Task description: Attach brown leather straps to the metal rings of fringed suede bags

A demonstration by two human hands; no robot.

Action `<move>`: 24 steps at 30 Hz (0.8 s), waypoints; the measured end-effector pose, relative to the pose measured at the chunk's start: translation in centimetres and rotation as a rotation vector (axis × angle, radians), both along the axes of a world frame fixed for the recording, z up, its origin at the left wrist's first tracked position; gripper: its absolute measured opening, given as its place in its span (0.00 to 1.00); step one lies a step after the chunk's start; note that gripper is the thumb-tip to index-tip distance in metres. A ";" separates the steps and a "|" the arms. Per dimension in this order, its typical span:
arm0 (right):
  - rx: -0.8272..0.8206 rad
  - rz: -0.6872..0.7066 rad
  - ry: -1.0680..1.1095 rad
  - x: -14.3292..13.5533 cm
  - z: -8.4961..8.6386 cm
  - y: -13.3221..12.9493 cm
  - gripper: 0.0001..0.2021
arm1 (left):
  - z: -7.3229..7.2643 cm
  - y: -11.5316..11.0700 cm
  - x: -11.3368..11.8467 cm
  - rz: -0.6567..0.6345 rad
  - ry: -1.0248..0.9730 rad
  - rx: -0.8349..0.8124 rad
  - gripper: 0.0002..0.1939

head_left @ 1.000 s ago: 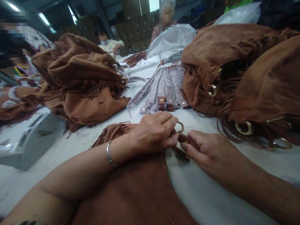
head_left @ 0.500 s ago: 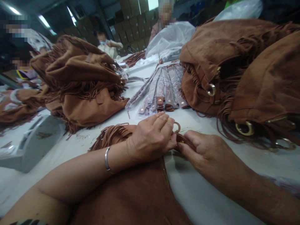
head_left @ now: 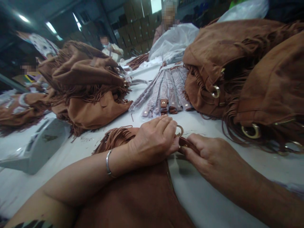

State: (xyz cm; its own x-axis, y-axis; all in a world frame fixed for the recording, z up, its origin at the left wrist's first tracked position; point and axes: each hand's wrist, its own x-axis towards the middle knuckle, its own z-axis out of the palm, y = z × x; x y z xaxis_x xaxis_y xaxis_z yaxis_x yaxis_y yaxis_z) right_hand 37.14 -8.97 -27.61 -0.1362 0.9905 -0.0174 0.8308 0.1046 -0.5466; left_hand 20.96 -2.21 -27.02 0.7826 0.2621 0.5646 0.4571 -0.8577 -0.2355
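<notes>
A brown fringed handbag (head_left: 137,196) lies in front of me, its fringe (head_left: 114,137) spread beyond my left forearm. My left hand (head_left: 155,139) is closed on the bag's top corner, next to a gold ring (head_left: 180,129). Between my hands runs a brown strap (head_left: 188,144) with small metal fittings. My right hand (head_left: 206,155) pinches this strap between thumb and fingers, close to my left fingertips. The left fingers and palm hide the exact part of the bag they grip. A zipper edge (head_left: 170,180) runs down the bag's right side.
Plastic-wrapped straps (head_left: 166,90) fan out ahead. Piled brown fringed bags (head_left: 90,107) stand at left, and more bags (head_left: 218,53) at right. A grey plastic holder (head_left: 45,142) sits on the white table (head_left: 237,183) at left. Several people are farther back, near stacked cartons (head_left: 135,28).
The view has shifted slightly, so the surroundings sit a little more to the right. Both hands keep nearly the same hold on the bag and strap.
</notes>
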 end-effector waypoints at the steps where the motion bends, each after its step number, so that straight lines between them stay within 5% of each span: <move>1: -0.009 -0.008 0.014 -0.1 0.1 0.0 0.09 | 0.0 0.0 0.0 -0.002 -0.008 0.005 0.12; 24: 0.093 -0.035 0.036 -0.6 -1.4 0.6 0.10 | -0.1 0.2 -0.1 0.104 0.011 -0.057 0.14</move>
